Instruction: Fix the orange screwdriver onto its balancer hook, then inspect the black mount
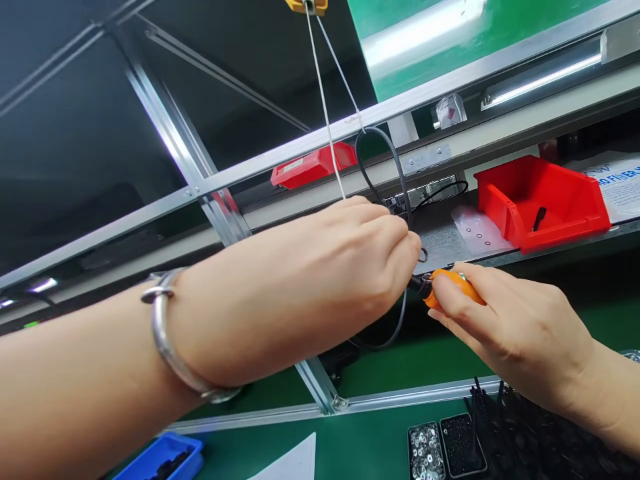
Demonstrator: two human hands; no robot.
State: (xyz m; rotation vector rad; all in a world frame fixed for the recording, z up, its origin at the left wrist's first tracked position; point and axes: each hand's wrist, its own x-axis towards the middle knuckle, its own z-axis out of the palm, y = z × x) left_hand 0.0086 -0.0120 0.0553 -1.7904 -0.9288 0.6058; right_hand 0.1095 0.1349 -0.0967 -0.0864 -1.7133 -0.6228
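Observation:
My left hand [370, 260] reaches across the view from the left, its fingers curled closed and turned away from me. Whatever lies inside that grip is hidden. A white cord [325, 100] runs down behind it, and a dark looped cable [399, 167] passes just behind the fingers. My right hand [515, 327] is closed around an orange tool handle [457, 287] with a black front part [421, 285]. This black part points left and meets the edge of my left fist; whether the two touch I cannot tell.
A red bin [545, 227] stands on the shelf beside a clear bag with small rings [477, 230]. Overhead hangs a yellow cord holder [307, 7]. Below are a tray of washers [425, 453], a tray of small black parts [463, 440], black rods [540, 433] and a blue bin [165, 457].

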